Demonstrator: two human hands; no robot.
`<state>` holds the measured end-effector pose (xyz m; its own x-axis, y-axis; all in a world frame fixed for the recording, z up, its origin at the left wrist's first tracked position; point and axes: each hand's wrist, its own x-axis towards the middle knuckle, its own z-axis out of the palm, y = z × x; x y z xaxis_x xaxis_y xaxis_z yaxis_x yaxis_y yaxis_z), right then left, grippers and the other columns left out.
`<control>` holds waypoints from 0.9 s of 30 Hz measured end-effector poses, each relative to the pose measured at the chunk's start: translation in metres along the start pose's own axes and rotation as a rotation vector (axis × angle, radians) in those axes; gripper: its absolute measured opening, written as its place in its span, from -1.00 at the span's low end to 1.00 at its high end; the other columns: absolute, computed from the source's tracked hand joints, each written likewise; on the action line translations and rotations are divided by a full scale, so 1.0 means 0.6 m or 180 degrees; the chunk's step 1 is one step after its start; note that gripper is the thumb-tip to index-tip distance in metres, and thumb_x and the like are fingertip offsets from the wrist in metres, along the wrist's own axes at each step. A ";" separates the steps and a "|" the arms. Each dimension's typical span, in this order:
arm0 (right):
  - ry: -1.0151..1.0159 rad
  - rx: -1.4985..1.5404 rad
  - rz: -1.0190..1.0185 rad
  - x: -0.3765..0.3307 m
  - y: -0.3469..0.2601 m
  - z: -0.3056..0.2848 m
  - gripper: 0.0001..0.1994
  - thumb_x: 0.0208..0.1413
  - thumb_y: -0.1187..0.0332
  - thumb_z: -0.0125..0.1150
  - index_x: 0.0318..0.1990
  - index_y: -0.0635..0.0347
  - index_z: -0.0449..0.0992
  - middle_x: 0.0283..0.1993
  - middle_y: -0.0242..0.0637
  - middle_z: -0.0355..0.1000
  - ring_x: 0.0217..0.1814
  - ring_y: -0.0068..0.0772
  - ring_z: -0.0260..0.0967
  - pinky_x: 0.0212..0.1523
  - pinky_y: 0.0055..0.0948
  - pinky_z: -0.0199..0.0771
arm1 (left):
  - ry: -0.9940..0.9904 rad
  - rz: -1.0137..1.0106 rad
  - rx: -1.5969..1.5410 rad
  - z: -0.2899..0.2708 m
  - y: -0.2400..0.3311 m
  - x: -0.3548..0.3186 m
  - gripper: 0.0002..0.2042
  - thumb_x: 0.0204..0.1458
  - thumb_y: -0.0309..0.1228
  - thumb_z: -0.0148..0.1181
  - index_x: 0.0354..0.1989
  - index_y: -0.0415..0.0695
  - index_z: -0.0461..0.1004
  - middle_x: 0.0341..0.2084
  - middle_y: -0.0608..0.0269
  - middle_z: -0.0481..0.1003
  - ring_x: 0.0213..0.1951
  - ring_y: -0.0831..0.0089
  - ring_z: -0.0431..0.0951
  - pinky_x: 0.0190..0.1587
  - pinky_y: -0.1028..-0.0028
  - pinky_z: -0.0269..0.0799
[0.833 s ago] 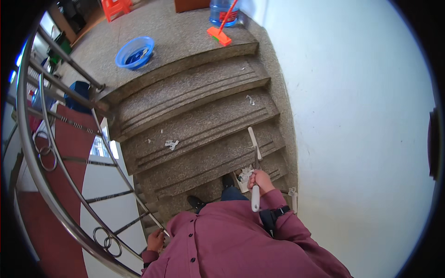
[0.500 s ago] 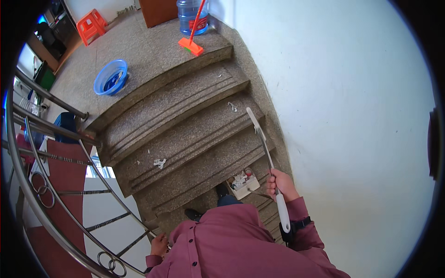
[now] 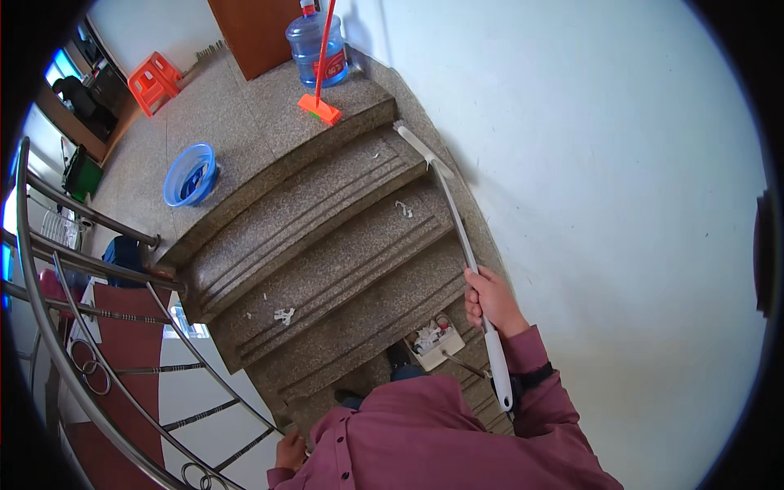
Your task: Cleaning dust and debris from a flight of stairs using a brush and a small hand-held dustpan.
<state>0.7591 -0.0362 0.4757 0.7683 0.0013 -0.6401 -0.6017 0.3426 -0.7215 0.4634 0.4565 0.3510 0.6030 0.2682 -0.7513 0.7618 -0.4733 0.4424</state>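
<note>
White brush (image 3: 458, 220) held in right hand (image 3: 494, 300); bristles at upper step's (image 3: 327, 186) right edge, contact unclear. Left hand (image 3: 290, 451) partly obscured; grip cannot be told. Dustpan's (image 3: 439, 353) handle partly hidden.

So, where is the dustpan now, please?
In the head view, the white dustpan is below and right of centre, between the dark shoe and the right hand.

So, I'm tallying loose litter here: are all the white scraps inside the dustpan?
No, some white scraps lie on the steps, outside the dustpan.
</note>
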 end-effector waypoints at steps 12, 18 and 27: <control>0.0090 -0.0068 -0.0272 0.106 0.035 -0.095 -0.85 0.35 0.26 0.05 -0.27 0.05 0.29 -0.61 -0.50 0.18 -0.76 -0.61 0.09 -0.78 -0.46 0.11 | -0.0128 -0.0084 0.0522 -0.003 -0.021 0.007 -0.54 0.20 -0.15 0.17 0.10 -0.27 0.52 -0.09 -0.06 0.62 -0.02 0.24 0.63 0.04 0.35 0.50; 0.0256 0.0384 -0.0218 0.077 0.085 -0.096 -0.85 0.37 0.23 0.02 -0.25 -0.01 0.27 -0.60 -0.53 0.17 -0.75 -0.64 0.09 -0.77 -0.48 0.13 | 0.0184 0.0237 0.0229 -0.024 0.020 -0.016 -0.71 0.19 -0.30 0.11 -0.11 -0.28 0.57 -0.56 0.26 0.53 -0.56 0.56 0.51 -0.52 0.45 0.39; 0.0605 0.0524 -0.0238 0.056 0.171 -0.105 -0.84 0.36 0.25 0.02 -0.27 0.06 0.29 -0.61 -0.46 0.20 -0.77 -0.56 0.12 -0.78 -0.41 0.17 | 0.0018 0.0686 0.0301 -0.019 -0.103 0.048 -0.69 0.15 -0.29 0.13 -0.11 -0.32 0.56 -0.44 0.09 0.62 -0.41 0.43 0.62 -0.36 0.39 0.50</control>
<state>0.7093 -0.0606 0.3639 0.7451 -0.2012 -0.6358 -0.4890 0.4835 -0.7260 0.4366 0.5029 0.3078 0.7508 0.1571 -0.6415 0.5898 -0.5967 0.5442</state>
